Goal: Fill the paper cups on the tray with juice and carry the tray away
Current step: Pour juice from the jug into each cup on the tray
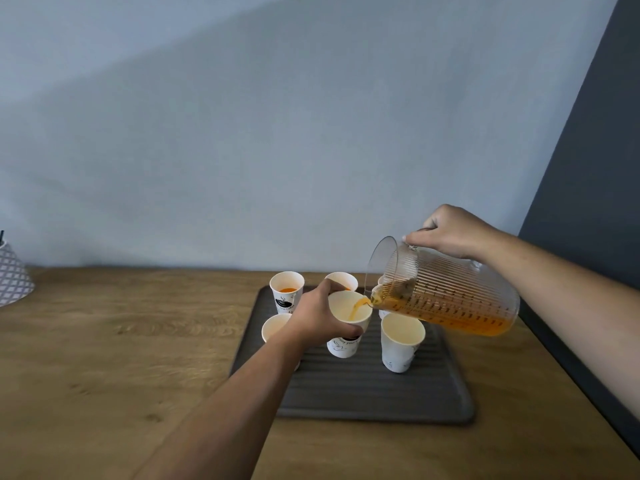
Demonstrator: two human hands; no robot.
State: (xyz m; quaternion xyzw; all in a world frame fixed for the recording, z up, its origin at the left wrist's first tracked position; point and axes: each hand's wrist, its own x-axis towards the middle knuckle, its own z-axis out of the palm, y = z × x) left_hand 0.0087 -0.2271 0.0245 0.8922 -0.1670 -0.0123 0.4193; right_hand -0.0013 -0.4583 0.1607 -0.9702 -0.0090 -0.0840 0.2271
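Observation:
A dark grey ridged tray (363, 393) lies on the wooden table and carries several white paper cups. My left hand (318, 315) grips the middle cup (346, 311) and holds it tilted toward the jug. My right hand (450, 233) holds a clear ribbed jug (446, 299) by its handle, tipped left, and orange juice streams from its spout into that cup. The back left cup (286, 289) holds orange juice. The front right cup (401, 341) looks empty. A back middle cup (341, 280) and a front left cup (275, 327) are partly hidden by my left hand.
The wooden table (104, 358) reaches to a pale blue wall behind. A patterned grey and white object (12, 275) stands at the far left edge. A dark panel (588, 202) runs along the table's right side.

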